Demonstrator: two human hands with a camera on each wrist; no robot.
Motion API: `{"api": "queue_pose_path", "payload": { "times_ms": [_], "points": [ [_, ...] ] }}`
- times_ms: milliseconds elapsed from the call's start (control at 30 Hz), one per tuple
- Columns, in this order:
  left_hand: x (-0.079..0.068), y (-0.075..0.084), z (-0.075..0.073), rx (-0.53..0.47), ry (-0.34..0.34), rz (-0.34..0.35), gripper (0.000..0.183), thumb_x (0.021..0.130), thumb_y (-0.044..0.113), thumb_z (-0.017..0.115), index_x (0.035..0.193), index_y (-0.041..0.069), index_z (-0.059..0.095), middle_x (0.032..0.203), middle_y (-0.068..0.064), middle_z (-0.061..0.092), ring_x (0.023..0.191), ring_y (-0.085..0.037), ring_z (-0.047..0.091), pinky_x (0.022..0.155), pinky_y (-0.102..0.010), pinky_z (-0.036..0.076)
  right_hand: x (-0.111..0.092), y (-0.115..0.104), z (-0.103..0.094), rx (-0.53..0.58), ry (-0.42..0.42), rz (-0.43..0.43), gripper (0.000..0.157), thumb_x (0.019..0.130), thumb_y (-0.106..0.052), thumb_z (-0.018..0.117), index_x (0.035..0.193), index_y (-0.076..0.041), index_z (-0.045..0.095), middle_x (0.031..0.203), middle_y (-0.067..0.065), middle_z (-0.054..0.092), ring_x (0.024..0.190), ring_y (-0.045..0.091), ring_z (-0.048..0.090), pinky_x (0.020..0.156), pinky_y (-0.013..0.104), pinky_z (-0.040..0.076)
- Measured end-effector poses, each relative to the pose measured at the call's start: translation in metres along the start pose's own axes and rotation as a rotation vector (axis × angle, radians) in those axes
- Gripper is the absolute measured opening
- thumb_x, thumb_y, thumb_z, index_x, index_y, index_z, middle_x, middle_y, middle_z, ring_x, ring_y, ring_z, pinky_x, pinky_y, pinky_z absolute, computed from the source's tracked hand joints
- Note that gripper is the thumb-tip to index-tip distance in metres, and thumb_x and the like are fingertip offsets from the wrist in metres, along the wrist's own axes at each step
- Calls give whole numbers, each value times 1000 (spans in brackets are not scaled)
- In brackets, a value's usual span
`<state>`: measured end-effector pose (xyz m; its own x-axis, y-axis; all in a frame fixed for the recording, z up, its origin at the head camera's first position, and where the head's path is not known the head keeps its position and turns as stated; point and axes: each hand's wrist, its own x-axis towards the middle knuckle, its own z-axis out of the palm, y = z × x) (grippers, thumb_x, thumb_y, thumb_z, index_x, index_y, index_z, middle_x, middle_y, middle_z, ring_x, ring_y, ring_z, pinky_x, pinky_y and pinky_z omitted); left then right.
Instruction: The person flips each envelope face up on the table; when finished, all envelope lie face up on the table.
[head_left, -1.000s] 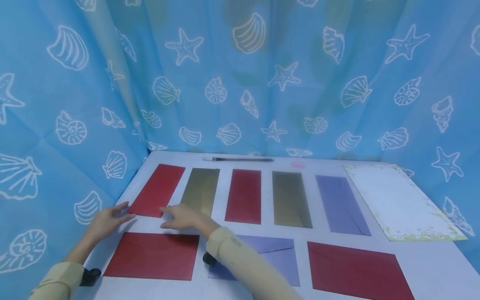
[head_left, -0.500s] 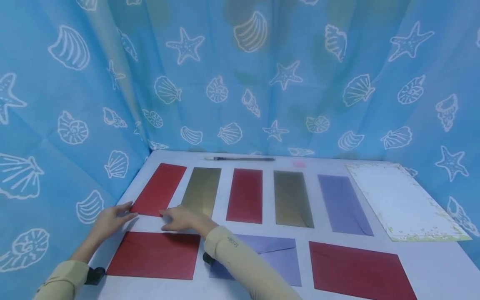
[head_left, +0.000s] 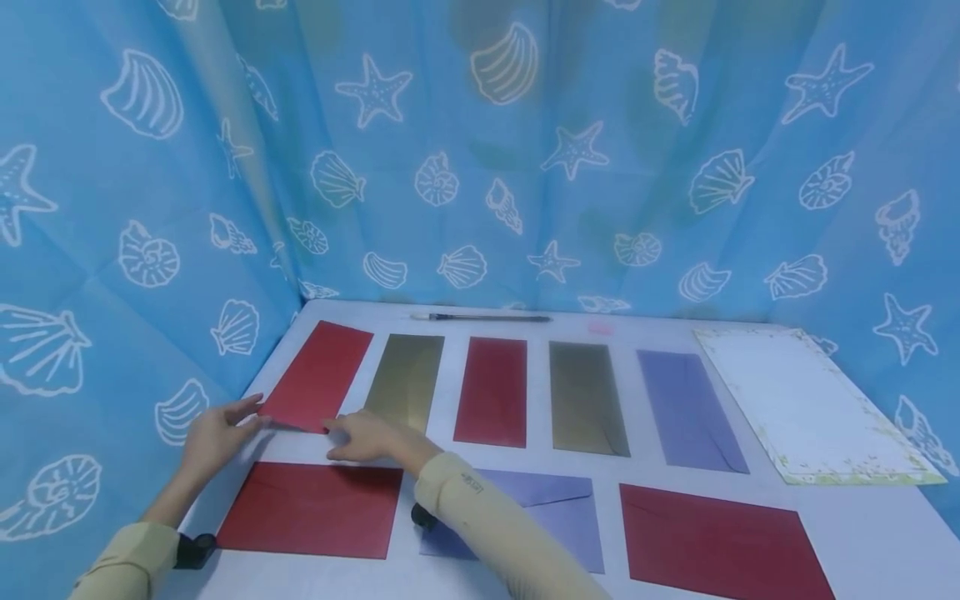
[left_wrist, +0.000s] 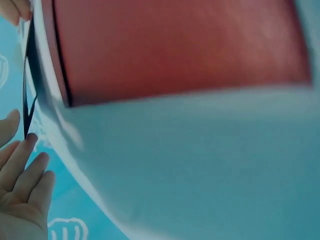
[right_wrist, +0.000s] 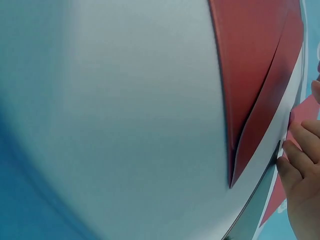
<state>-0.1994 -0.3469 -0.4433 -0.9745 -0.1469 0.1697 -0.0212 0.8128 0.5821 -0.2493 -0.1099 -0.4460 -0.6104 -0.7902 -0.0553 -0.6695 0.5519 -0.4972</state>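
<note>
At the far left of the back row, a red envelope [head_left: 318, 375] has its near edge slightly raised off the white table. My left hand [head_left: 213, 437] pinches its near left corner between thumb and index finger; in the left wrist view the other fingers [left_wrist: 36, 185] of that hand are extended. The near right corner is pinched by my right hand [head_left: 367, 435], which partly covers a gold envelope [head_left: 405, 367]. Just below both hands lies a wider red envelope [head_left: 315, 512], and my right forearm passes over a purple envelope [head_left: 551, 508].
Further right in the back row lie another red envelope [head_left: 491, 392], a second gold envelope [head_left: 588, 400] and an upright purple envelope [head_left: 690, 408]. A wide red envelope [head_left: 720, 537] is at front right. Bordered white paper [head_left: 810, 400], a brush [head_left: 487, 317] and a pink piece [head_left: 600, 327] sit behind.
The near edge of the far-left red envelope has come up off the table between my hands. My left hand has risen slightly; the right has barely moved.
</note>
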Motion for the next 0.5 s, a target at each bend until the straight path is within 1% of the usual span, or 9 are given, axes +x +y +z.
{"api": "queue_pose_path", "payload": {
  "times_ms": [33, 100, 167, 233, 367, 467, 500],
  "points": [
    [-1, 2, 0, -6, 18, -2, 52, 90, 17, 69, 133, -7, 52, 122, -31, 57, 117, -53, 48, 64, -37, 55, 0, 1, 0, -1, 0, -3, 57, 94, -27, 64, 145, -12, 45, 139, 0, 53, 126, 8, 48, 97, 17, 41],
    [-2, 5, 0, -32, 50, -4, 54, 89, 18, 71, 133, -5, 53, 123, -30, 58, 119, -51, 47, 68, -39, 56, -1, 2, -2, -3, -2, -8, 57, 94, -26, 64, 145, -12, 45, 140, 0, 52, 127, 8, 47, 98, 17, 40],
    [-5, 9, 1, -58, 75, -5, 56, 87, 21, 73, 134, -3, 53, 125, -28, 57, 122, -50, 46, 73, -45, 57, -1, 3, -3, 1, -6, -10, 57, 94, -26, 64, 145, -11, 44, 142, 0, 51, 129, 8, 45, 99, 17, 39],
    [-7, 13, 1, -81, 96, -1, 57, 87, 22, 73, 135, -1, 53, 128, -26, 56, 123, -48, 46, 81, -51, 54, -2, 3, -5, 14, -10, -11, 56, 94, -25, 64, 145, -11, 44, 142, 0, 50, 130, 9, 44, 100, 17, 38],
    [-11, 17, 3, -96, 143, 39, 54, 88, 22, 72, 135, 1, 54, 129, -24, 57, 122, -45, 49, 82, -51, 53, -3, 3, -8, 36, -15, -21, 55, 94, -23, 64, 144, -9, 45, 143, 1, 49, 131, 10, 43, 100, 17, 38],
    [-12, 18, 4, -108, 171, 49, 52, 89, 20, 71, 134, 1, 55, 129, -23, 57, 121, -44, 51, 83, -50, 52, -3, 3, -8, 48, -17, -25, 55, 94, -22, 64, 144, -9, 45, 143, 2, 50, 131, 10, 44, 99, 17, 38],
    [-11, 18, 6, -99, 190, 55, 51, 89, 21, 71, 134, 2, 56, 128, -22, 58, 120, -44, 52, 80, -47, 55, -3, 3, -8, 53, -17, -23, 55, 94, -22, 64, 144, -8, 46, 143, 2, 50, 131, 10, 44, 99, 17, 39]
  ]
}}
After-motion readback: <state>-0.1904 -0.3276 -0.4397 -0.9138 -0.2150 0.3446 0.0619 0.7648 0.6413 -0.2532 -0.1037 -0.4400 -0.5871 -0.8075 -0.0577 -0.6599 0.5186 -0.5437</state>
